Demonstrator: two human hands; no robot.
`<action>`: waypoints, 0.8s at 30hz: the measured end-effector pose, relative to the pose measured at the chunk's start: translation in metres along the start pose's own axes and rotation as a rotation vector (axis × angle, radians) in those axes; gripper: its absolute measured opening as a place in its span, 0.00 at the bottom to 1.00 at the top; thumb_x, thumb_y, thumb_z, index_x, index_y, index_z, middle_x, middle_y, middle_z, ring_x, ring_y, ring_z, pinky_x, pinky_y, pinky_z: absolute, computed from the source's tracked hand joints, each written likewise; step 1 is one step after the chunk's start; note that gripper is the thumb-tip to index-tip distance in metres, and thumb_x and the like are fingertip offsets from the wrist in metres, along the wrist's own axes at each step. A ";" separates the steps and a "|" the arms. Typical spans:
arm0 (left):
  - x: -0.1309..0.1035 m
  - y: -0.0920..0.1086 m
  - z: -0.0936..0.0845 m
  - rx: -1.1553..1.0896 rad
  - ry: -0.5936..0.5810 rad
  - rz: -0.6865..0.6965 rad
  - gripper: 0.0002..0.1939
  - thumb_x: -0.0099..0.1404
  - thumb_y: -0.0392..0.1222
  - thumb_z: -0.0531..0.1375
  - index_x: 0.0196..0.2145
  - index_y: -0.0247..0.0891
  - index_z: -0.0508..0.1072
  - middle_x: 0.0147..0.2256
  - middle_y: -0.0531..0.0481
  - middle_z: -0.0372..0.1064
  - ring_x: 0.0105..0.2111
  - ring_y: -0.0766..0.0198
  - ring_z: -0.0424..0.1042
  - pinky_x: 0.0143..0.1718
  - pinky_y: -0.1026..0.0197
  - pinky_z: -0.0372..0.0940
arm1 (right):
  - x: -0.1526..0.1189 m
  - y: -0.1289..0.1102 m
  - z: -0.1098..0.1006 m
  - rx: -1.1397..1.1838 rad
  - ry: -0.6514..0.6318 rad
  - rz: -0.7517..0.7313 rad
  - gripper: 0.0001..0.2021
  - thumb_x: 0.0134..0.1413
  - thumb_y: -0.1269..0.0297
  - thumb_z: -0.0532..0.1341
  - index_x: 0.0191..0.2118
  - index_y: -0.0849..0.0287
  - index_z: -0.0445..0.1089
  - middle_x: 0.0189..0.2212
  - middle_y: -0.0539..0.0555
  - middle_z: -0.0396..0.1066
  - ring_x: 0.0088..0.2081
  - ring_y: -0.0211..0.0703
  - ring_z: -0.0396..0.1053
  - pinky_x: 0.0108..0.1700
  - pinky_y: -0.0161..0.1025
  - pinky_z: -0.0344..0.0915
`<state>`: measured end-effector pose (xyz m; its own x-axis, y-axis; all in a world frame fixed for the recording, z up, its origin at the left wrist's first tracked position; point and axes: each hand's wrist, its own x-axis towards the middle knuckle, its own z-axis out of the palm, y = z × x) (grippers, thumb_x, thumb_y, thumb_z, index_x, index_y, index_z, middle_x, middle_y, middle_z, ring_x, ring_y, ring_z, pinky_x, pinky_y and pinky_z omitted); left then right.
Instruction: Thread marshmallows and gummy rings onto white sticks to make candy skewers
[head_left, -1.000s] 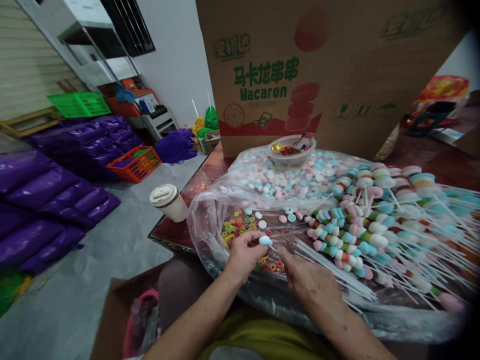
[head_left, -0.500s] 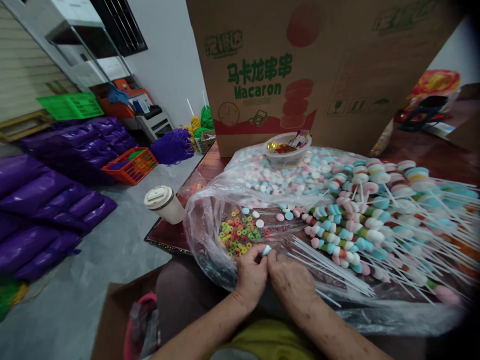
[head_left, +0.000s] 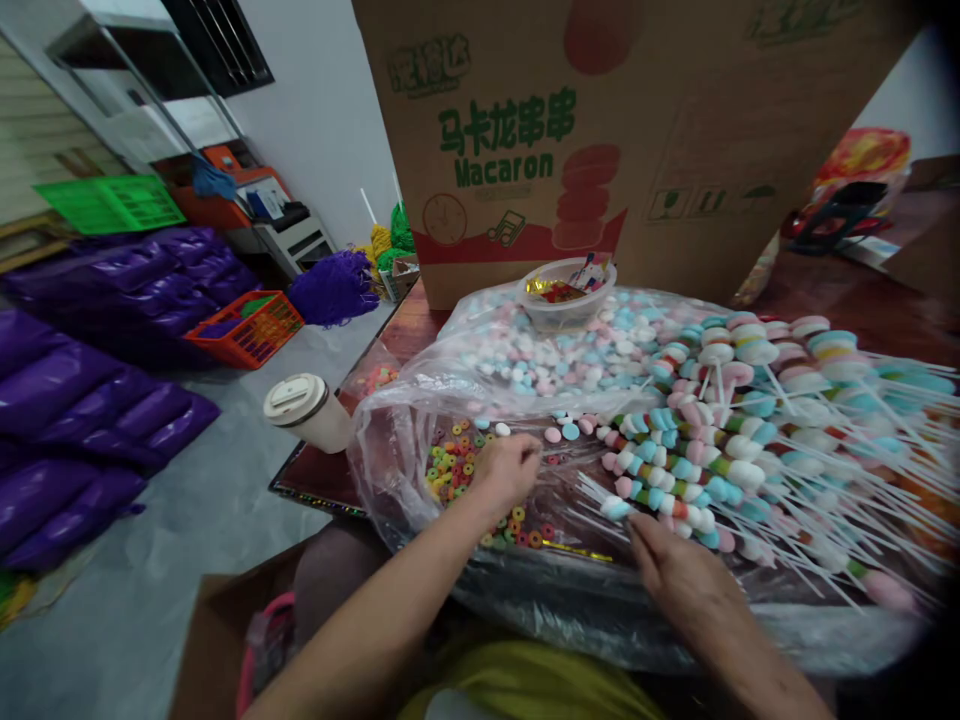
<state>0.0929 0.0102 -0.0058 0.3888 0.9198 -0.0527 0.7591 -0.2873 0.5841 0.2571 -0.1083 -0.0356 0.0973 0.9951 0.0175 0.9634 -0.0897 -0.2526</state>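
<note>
My left hand (head_left: 510, 470) is over the pieces on the plastic sheet, its fingers bent together; whatever they hold is hidden. Beside it lie colourful ring candies (head_left: 454, 455) and a few pink, white and blue discs (head_left: 571, 432). My right hand (head_left: 667, 550) pinches a stick near a blue-and-white candy (head_left: 615, 508) at its tip. Bare white sticks (head_left: 592, 490) lie just behind that candy. To the right are piled finished-looking candy skewers (head_left: 720, 450) in pink, white, blue and green.
A large cardboard box (head_left: 510, 120) stands at the back, with a plastic bowl of wrappers (head_left: 566, 310) before it. A lidded cup (head_left: 311, 410) sits at the table's left edge. Purple bags (head_left: 90, 430) and an orange basket (head_left: 251, 330) are on the floor.
My hands have moved apart: the left forward over the loose candies, the right to the right with the blue-and-white candy. A gold strip now shows near the rings. The view has shifted slightly.
</note>
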 end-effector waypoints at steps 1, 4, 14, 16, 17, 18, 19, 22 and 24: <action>0.013 0.004 0.002 0.096 -0.043 0.026 0.11 0.57 0.40 0.52 0.32 0.41 0.74 0.30 0.50 0.72 0.31 0.61 0.69 0.35 0.62 0.61 | -0.005 0.008 0.000 0.005 0.043 0.011 0.14 0.55 0.62 0.46 0.32 0.56 0.68 0.23 0.53 0.72 0.24 0.42 0.69 0.24 0.34 0.56; 0.037 0.014 0.017 0.131 -0.104 0.087 0.07 0.50 0.36 0.57 0.26 0.39 0.75 0.31 0.46 0.72 0.33 0.58 0.69 0.36 0.60 0.61 | -0.019 0.021 0.000 0.075 0.150 0.004 0.14 0.55 0.61 0.46 0.31 0.55 0.67 0.24 0.53 0.72 0.23 0.40 0.69 0.23 0.33 0.57; 0.015 -0.024 0.007 0.015 -0.050 0.060 0.14 0.53 0.34 0.51 0.34 0.36 0.74 0.27 0.52 0.72 0.27 0.66 0.67 0.30 0.67 0.61 | -0.015 0.008 0.001 0.261 0.239 0.038 0.15 0.55 0.60 0.46 0.29 0.56 0.68 0.20 0.51 0.71 0.20 0.38 0.67 0.23 0.31 0.58; 0.004 -0.023 0.001 0.035 -0.059 0.081 0.13 0.53 0.35 0.52 0.33 0.38 0.75 0.28 0.52 0.72 0.28 0.66 0.68 0.31 0.66 0.61 | -0.013 0.009 -0.001 0.291 0.271 0.066 0.14 0.54 0.59 0.47 0.30 0.56 0.68 0.22 0.51 0.72 0.22 0.38 0.68 0.23 0.30 0.58; -0.001 -0.020 0.000 0.053 -0.077 0.113 0.12 0.53 0.36 0.53 0.32 0.39 0.75 0.28 0.52 0.72 0.29 0.65 0.68 0.32 0.66 0.61 | -0.013 0.010 -0.002 0.309 0.286 0.081 0.14 0.54 0.58 0.48 0.30 0.57 0.68 0.22 0.51 0.72 0.22 0.38 0.68 0.24 0.30 0.58; -0.006 -0.016 0.000 0.080 -0.103 0.157 0.11 0.53 0.37 0.53 0.31 0.41 0.75 0.29 0.52 0.71 0.30 0.65 0.68 0.33 0.65 0.61 | -0.014 0.010 -0.004 0.324 0.295 0.093 0.14 0.53 0.58 0.49 0.31 0.57 0.68 0.22 0.51 0.72 0.22 0.37 0.68 0.24 0.30 0.58; -0.011 -0.013 0.002 0.114 -0.136 0.207 0.10 0.53 0.38 0.54 0.30 0.41 0.75 0.30 0.52 0.71 0.30 0.64 0.67 0.33 0.65 0.61 | -0.016 0.010 -0.005 0.338 0.298 0.098 0.13 0.53 0.58 0.49 0.31 0.57 0.68 0.22 0.51 0.71 0.23 0.37 0.68 0.24 0.29 0.58; -0.019 -0.003 0.015 0.194 -0.216 0.312 0.09 0.53 0.37 0.54 0.29 0.41 0.74 0.33 0.49 0.70 0.32 0.61 0.67 0.34 0.62 0.62 | -0.022 0.006 -0.007 0.377 0.274 0.067 0.13 0.53 0.58 0.50 0.30 0.57 0.68 0.21 0.49 0.70 0.22 0.36 0.67 0.24 0.29 0.58; -0.021 -0.001 0.025 0.143 -0.219 0.306 0.09 0.51 0.34 0.54 0.29 0.41 0.74 0.34 0.49 0.69 0.34 0.61 0.67 0.36 0.62 0.61 | -0.027 0.002 -0.007 0.397 0.246 0.041 0.13 0.53 0.59 0.49 0.28 0.57 0.67 0.19 0.48 0.68 0.21 0.35 0.65 0.25 0.29 0.58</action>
<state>0.0970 -0.0151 -0.0259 0.6985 0.7117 -0.0743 0.6500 -0.5877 0.4818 0.2583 -0.1352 -0.0294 0.2360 0.9473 0.2169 0.7923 -0.0583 -0.6074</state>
